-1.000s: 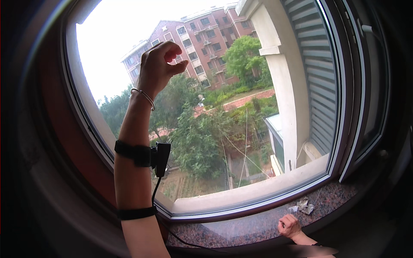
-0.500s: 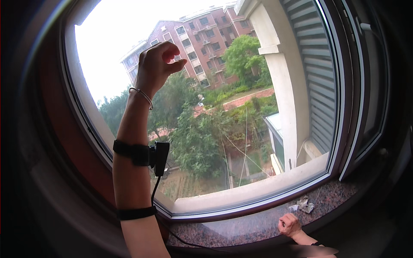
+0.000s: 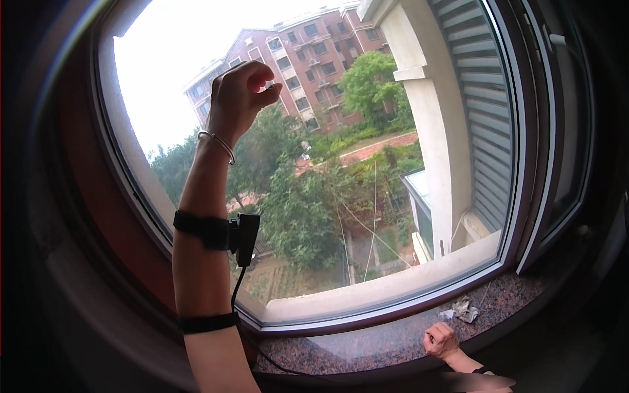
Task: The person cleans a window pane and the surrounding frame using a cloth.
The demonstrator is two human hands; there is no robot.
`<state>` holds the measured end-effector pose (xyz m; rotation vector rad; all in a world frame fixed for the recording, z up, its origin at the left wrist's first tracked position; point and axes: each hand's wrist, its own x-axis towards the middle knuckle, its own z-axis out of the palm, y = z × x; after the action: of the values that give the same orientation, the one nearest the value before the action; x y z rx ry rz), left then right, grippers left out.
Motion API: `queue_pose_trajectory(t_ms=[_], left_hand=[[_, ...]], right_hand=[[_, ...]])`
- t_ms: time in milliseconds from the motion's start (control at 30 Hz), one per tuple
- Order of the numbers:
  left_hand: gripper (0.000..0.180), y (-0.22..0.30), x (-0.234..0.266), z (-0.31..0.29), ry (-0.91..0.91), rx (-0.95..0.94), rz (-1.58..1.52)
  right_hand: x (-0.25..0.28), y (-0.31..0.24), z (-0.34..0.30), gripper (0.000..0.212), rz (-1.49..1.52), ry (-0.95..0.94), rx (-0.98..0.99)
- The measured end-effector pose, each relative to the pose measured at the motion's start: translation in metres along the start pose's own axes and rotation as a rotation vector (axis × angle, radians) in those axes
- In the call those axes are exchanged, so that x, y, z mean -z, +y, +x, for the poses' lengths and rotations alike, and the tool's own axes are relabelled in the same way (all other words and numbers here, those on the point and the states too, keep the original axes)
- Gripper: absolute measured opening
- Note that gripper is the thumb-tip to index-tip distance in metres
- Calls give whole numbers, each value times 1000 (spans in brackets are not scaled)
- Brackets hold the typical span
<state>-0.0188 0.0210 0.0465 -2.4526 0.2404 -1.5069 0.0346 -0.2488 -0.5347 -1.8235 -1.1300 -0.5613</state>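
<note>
My left hand is raised in front of the window, its fingers curled inward and the thumb brought near the fingertips. A small pale patch shows between them, and I cannot make out whether it is a held thing or the view behind. Low on the right, my right hand is closed in a fist just over the granite sill. A small dark spot shows within its fingers, too small to name. Beside that fist lies a crumpled whitish scrap, apart from the hand.
On my left forearm are a bangle, black straps and a small black device, whose cable runs down across the sill. An open window sash stands at the right. Outside are trees, a brick building and a pale pillar.
My left thumb has come slightly up toward the curled fingers, and the left wrist has shifted a little. My right hand and the scrap stay nearly where they were.
</note>
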Motion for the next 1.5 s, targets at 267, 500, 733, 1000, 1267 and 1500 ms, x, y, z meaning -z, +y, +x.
queue_pose_trajectory(t_ms=[267, 500, 733, 1000, 1267, 1500], left_hand=[[14, -1, -2, -1, 51, -51, 6], [16, -3, 0, -4, 114, -79, 24], [26, 9, -3, -13, 88, -132, 43], [14, 4, -10, -10, 143, -174, 86], [13, 3, -9, -15, 142, -101, 76], [19, 7, -13, -16, 164, -234, 123]], right_hand=[[1, -4, -1, 7, -4, 8, 7], [0, -3, 0, 6, 3, 12, 7], [0, -1, 1, 6, 4, 19, 22], [-2, 0, -1, 7, -5, 27, 28], [-4, 1, -2, 7, -29, 27, 38], [-3, 3, -4, 6, -8, 34, 14]])
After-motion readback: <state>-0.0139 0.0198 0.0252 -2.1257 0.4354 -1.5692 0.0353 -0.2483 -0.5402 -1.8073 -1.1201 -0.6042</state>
